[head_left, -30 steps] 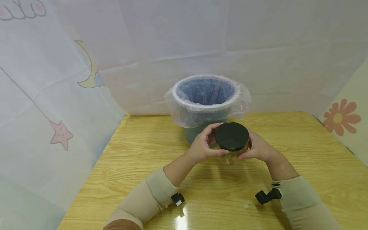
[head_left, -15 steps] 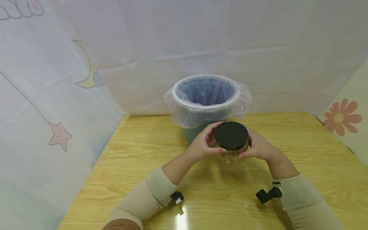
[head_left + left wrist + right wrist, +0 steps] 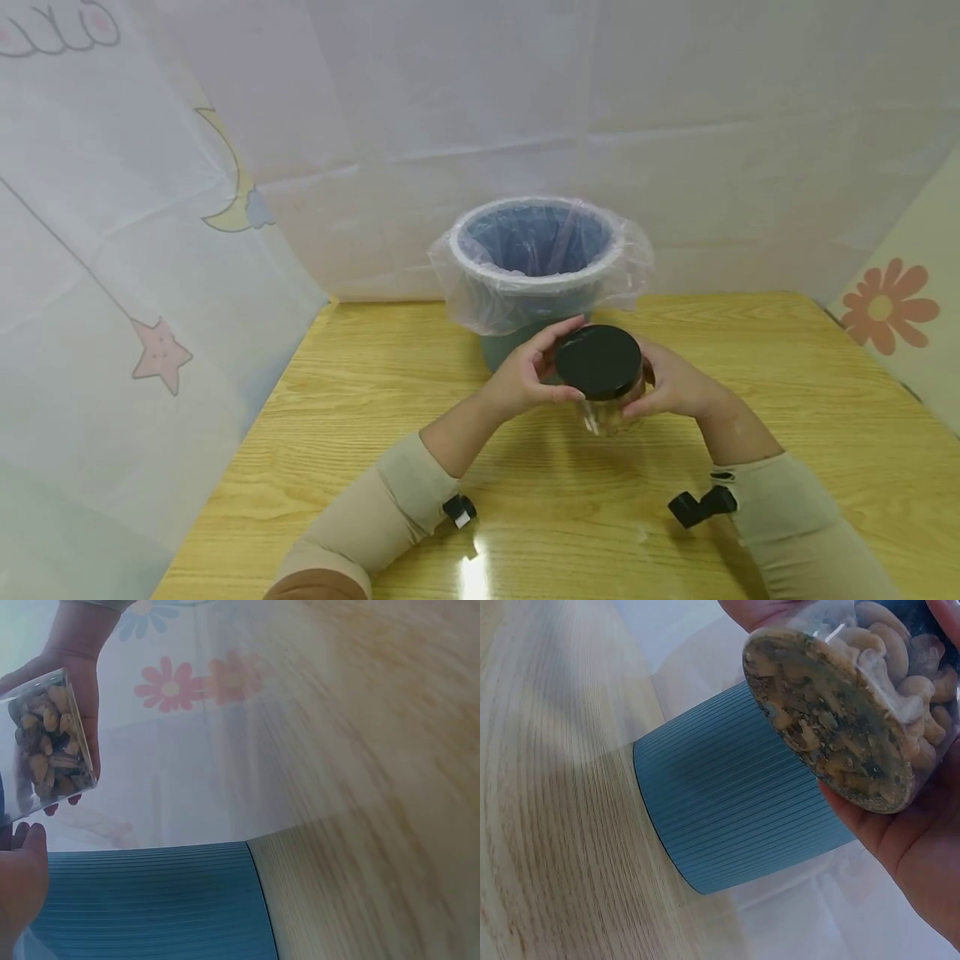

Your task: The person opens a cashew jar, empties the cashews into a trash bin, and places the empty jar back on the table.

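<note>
A clear jar (image 3: 611, 417) with a wide black lid (image 3: 597, 362) is held above the table, tilted a little. Cashew nuts (image 3: 885, 645) fill part of it, and brown crumbs coat its base (image 3: 825, 720). My left hand (image 3: 521, 379) grips the jar from the left at the lid's edge, the thumb at the near side. From the other side, my right hand (image 3: 675, 385) holds the jar's body, with its thumb below the lid. In the left wrist view the nuts (image 3: 52, 742) show through the wall. Some fingers are hidden behind the jar.
Just behind the jar stands a blue-green ribbed bin (image 3: 727, 787), lined with a thin pinkish plastic bag (image 3: 480, 304) folded over its rim. The wood-grain table (image 3: 360, 400) meets cloth-covered walls (image 3: 420, 100) at the back and sides.
Held in both hands, the jar has shifted slightly left and toward me, and its tilt has changed a little. The bin has stayed in place.
</note>
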The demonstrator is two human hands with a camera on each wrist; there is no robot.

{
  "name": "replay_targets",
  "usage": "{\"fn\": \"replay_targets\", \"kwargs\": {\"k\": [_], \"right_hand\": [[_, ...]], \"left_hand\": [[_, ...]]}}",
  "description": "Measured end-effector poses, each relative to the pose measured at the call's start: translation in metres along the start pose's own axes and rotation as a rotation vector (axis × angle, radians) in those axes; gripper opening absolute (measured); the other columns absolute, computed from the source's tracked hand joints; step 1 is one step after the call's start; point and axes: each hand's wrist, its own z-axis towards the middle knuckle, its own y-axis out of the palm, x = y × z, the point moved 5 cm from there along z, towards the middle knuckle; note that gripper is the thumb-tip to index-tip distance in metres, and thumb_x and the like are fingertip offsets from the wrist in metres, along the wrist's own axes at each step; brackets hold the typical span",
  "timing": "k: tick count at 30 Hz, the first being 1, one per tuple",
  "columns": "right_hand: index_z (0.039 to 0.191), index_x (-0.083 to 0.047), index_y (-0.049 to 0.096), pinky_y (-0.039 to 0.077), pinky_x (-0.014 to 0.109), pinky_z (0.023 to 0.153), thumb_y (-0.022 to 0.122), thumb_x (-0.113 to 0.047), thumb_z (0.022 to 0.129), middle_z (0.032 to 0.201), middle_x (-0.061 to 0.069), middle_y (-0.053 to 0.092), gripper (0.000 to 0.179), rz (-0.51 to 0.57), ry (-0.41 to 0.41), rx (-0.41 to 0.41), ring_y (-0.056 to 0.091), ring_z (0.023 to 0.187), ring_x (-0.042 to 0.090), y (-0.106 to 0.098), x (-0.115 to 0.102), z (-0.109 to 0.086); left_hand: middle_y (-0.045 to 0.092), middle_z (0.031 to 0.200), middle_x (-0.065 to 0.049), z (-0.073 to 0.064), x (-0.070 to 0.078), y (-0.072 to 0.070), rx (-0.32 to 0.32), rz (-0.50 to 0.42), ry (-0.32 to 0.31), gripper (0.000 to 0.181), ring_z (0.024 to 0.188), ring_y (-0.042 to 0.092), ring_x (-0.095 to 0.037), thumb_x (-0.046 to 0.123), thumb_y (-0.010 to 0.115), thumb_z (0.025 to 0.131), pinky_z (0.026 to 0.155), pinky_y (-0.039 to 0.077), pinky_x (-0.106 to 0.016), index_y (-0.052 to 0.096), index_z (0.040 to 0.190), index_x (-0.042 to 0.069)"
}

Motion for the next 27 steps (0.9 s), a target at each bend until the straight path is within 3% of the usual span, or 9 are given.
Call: {"fn": "replay_targets", "kwargs": {"k": [5,11,15,18,23,27], "right_hand": [[0.135,0.005,0.032,0.044,0.024,0.086,0.078,0.001,0.067,0.13,-0.006,0.047,0.082,0.008,0.021,-0.007,0.049,0.113,0.009,0.0,0.0,-0.001],[0.137,0.002,0.033,0.044,0.024,0.088,0.078,-0.002,0.069,0.13,-0.005,0.048,0.081,0.03,-0.001,-0.026,0.049,0.114,0.01,0.002,-0.001,-0.001],[0.138,0.002,0.031,0.043,0.024,0.09,0.078,-0.002,0.069,0.132,-0.005,0.047,0.083,0.065,0.005,-0.041,0.049,0.115,0.01,0.003,0.0,0.0],[0.138,0.004,0.03,0.041,0.024,0.091,0.077,-0.001,0.069,0.132,-0.003,0.047,0.084,0.083,0.015,-0.05,0.048,0.115,0.011,0.005,0.002,0.0],[0.137,0.005,0.03,0.041,0.025,0.093,0.077,-0.002,0.07,0.131,-0.002,0.048,0.083,0.096,0.034,-0.057,0.049,0.115,0.013,0.007,0.003,0.0],[0.136,0.002,0.033,0.043,0.025,0.089,0.078,-0.003,0.069,0.128,-0.002,0.05,0.08,0.075,0.021,-0.052,0.05,0.113,0.012,0.007,0.002,0.001]], "left_hand": [[0.031,0.143,-0.02,0.0,-0.001,-0.001,-0.015,0.017,0.008,0.083,0.125,0.042,-0.019,0.009,0.072,0.078,0.099,0.038,-0.032,0.022,0.144,0.003],[0.028,0.145,-0.02,0.002,0.003,0.002,-0.05,0.051,0.005,0.089,0.129,0.036,-0.024,-0.017,0.066,0.072,0.101,0.035,-0.032,0.017,0.144,-0.001],[0.026,0.144,-0.025,0.002,0.013,0.006,-0.069,0.068,-0.011,0.091,0.13,0.033,-0.027,-0.022,0.065,0.069,0.101,0.035,-0.03,0.015,0.143,-0.006],[0.026,0.143,-0.026,0.001,0.019,0.008,-0.078,0.081,-0.022,0.09,0.129,0.034,-0.024,-0.015,0.069,0.071,0.1,0.036,-0.028,0.015,0.143,-0.007],[0.026,0.143,-0.026,-0.001,0.02,0.009,-0.088,0.034,-0.019,0.09,0.127,0.037,-0.018,0.012,0.073,0.076,0.099,0.036,-0.028,0.017,0.143,-0.004],[0.03,0.141,-0.024,0.0,0.019,0.008,-0.07,0.029,-0.04,0.087,0.122,0.041,-0.01,0.004,0.075,0.074,0.098,0.039,-0.029,0.022,0.142,-0.003]]}}
